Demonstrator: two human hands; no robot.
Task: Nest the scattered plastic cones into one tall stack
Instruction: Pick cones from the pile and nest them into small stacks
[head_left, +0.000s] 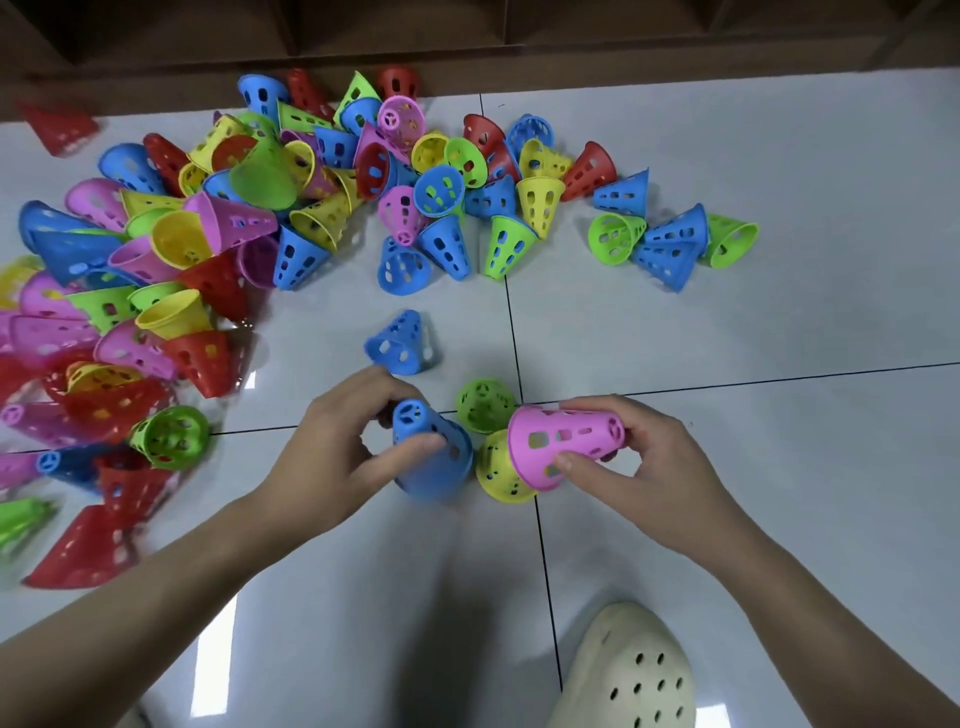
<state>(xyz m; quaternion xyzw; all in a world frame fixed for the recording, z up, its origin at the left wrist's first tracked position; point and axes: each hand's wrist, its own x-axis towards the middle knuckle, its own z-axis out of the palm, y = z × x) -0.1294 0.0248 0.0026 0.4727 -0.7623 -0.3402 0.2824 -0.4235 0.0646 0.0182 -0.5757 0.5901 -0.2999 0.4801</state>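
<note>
Pink cone (563, 447) in right grip (649, 467), blue cone (428, 452) in left grip (337, 447)

You had bare floor (727, 467) on your right; the cone pile (208, 218) blocked the left, a shoe (631, 670) sat near.

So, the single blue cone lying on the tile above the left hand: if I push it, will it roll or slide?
The lone blue cone lies on its side, so it would probably roll in a curve toward its narrow end rather than go straight. Its thin, perforated wall suggests it is light, and the glossy floor tile looks smooth, so a nudge may also make it skid.
</note>
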